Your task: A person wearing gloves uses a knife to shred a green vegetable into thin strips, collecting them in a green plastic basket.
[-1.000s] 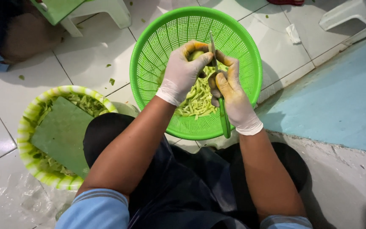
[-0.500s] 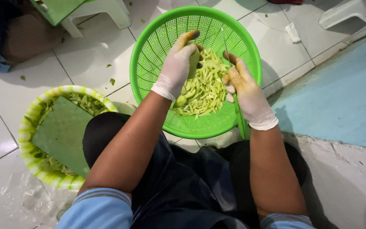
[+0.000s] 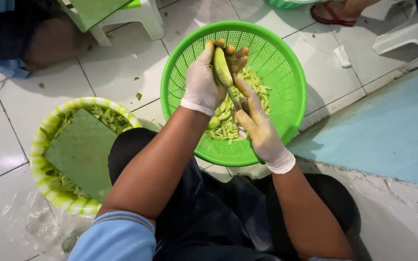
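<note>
No packages, labels, signs or screens visible anywhere in head view.

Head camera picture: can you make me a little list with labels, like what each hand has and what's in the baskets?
left hand: gloved, holds a green fruit piece upright over the green basket
right hand: gloved, grips a knife with the blade against the fruit
green basket holds: pale green strips
striped basket: on the floor beside the person's left knee, with green scraps and a flat green board inside
floor: white tiles with a few green bits
</note>
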